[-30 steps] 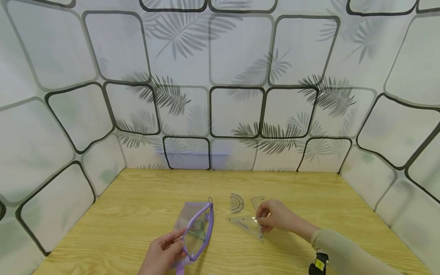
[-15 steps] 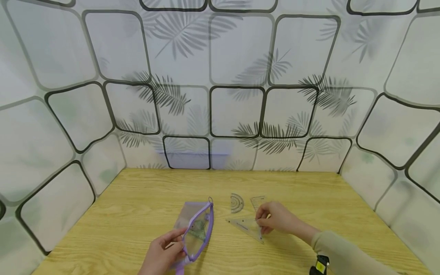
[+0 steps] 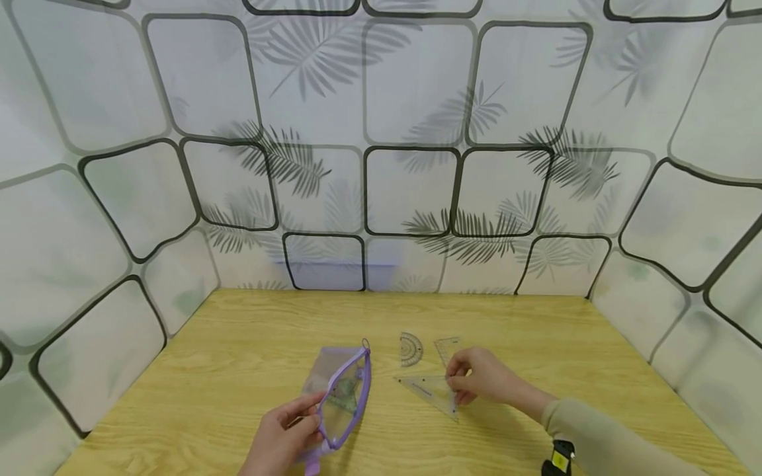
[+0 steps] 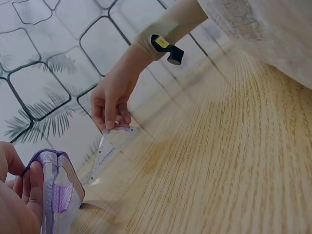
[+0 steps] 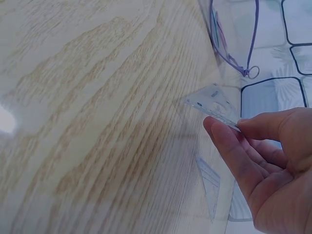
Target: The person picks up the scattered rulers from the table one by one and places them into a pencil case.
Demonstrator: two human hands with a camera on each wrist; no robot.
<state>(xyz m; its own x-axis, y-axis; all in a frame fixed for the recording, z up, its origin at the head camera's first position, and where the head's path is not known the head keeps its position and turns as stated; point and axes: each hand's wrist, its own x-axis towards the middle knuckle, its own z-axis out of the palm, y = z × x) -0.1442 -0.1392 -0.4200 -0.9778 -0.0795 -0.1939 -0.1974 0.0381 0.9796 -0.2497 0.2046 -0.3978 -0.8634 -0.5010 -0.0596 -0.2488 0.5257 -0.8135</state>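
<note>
A transparent plastic set square [image 3: 425, 389] is in the right hand [image 3: 479, 377], above the bench [image 3: 238, 344] and to the right of the pouch. The grip of this hand is nearly closed: thumb and fingertips pinch the piece by one short edge. It is thin and triangular, with blue dots near the corners and a hole within. A line of print runs along its long side, too small to read. The piece is tilted; whether its lowest corner touches the bench, I cannot tell.

The left hand [image 3: 284, 430] has its fingers bent around the purple zip edge of a pouch [image 3: 324, 365], its grip narrow, with only this edge between thumb and fingers. The pouch has see-through, slightly grey walls, and its mouth is spread in a leaf shape. A small metal ring [image 5: 253, 72] hangs at the far zip end, and a purple woven tab [image 4: 62, 197] shows on its near side. Inside lies a greenish triangular piece [image 3: 343, 396].

Just beyond the held piece, a clear half-round protractor [image 3: 411, 349], with a printed scale, and a second set square [image 3: 448, 348] lie on the bench, near each other. The bench has yellowish wood grain.

The right sleeve [image 3: 607, 433] is pale beige; a black wrist device [image 4: 174, 54] carries a yellow label [image 4: 161, 42], not readable. Behind hangs a whitish sheet [image 3: 411, 192], printed with rounded frames and grey fern-like leaves.
</note>
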